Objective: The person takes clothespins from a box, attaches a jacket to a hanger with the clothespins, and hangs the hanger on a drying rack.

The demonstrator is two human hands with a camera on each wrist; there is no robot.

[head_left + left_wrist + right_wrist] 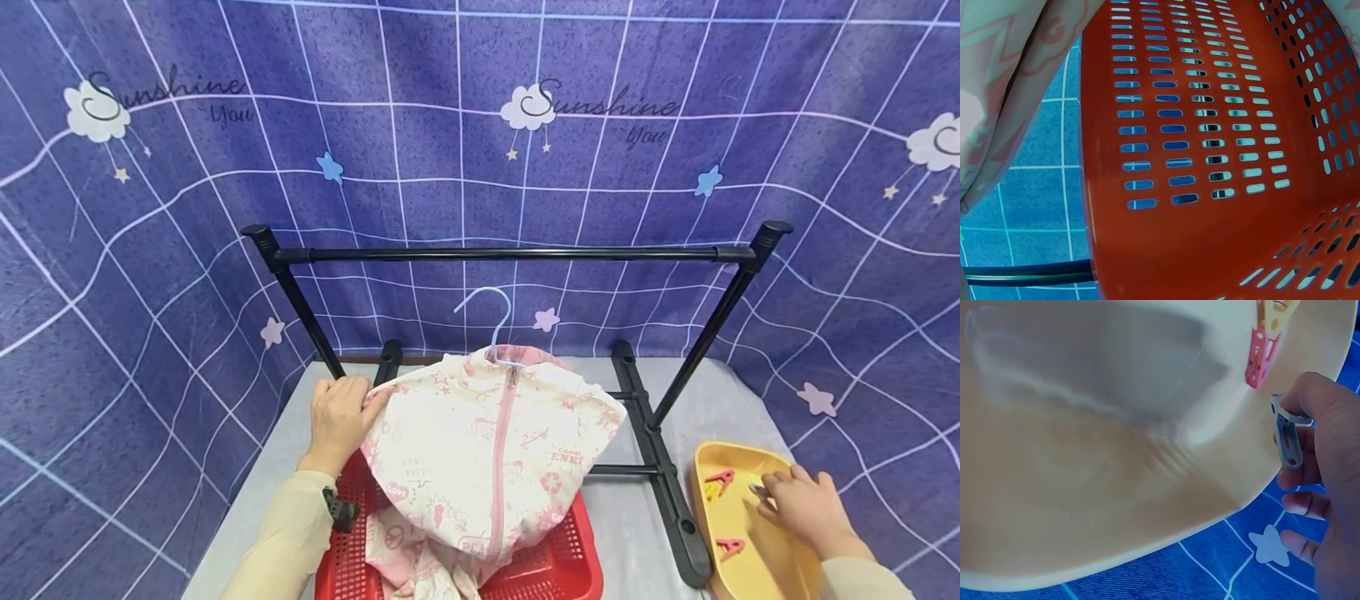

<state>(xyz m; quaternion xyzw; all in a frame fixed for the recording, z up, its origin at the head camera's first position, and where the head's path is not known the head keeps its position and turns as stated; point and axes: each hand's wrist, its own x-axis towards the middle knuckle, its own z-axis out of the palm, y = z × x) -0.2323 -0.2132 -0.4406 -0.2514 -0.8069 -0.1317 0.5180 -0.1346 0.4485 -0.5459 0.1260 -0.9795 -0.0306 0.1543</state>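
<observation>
A white jacket [450, 450] with pink print and a pink zipper hangs on a light blue hanger [501, 312], whose hook sticks up from the collar. My left hand [341, 417] grips the jacket by its left shoulder, holding it over a red basket [581, 554]. In the left wrist view the basket's slotted wall [1210, 231] fills most of the picture; that hand is out of sight there. My right hand [810, 508] is over a yellow tray [757, 550] and pinches a grey clothespin [1288, 434] between thumb and fingers.
Pink clothespins [730, 547] and a yellow one [711, 492] lie in the tray. Behind the jacket stands a black clothes rack [517, 254] with feet on the light table [277, 492]. More printed cloth [390, 542] lies in the basket. A blue gridded curtain [420, 183] surrounds the table.
</observation>
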